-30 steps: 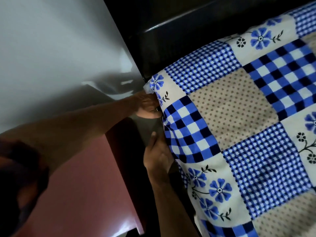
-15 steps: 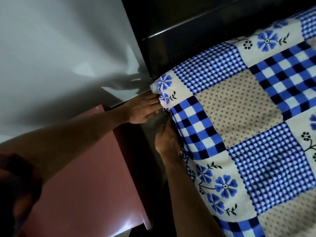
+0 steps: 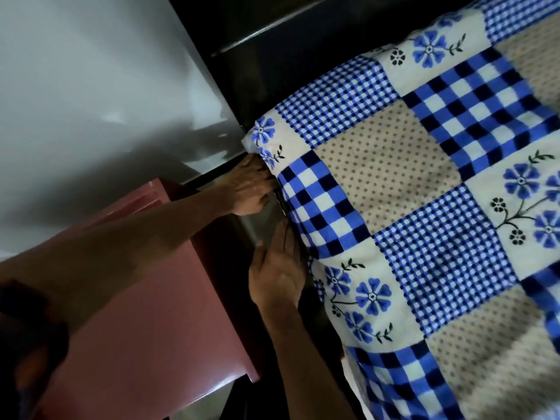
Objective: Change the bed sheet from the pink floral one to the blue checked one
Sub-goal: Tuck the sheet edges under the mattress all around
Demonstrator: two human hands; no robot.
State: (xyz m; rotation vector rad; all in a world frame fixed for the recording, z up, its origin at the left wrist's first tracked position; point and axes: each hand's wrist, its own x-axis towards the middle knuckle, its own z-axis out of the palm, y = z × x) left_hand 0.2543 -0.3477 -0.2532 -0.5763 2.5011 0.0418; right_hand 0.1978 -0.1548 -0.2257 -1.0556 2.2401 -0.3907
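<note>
At the bed's near-left corner, by the dark headboard (image 3: 303, 65): blue checked sheet (image 3: 424, 222) covering the mattress; left hand (image 3: 245, 189) and right hand (image 3: 277, 268) against its side edge, fingers flat, fingertips hidden. Pink cabinet (image 3: 145, 313) just beside.

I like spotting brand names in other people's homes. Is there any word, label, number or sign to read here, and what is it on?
None. The sheet shows only printed checks, dots and flowers. The pink cabinet, the grey wall and the dark headboard are plain, with no tag or lettering in view. The hands at the sheet's edge carry nothing written either.
</note>
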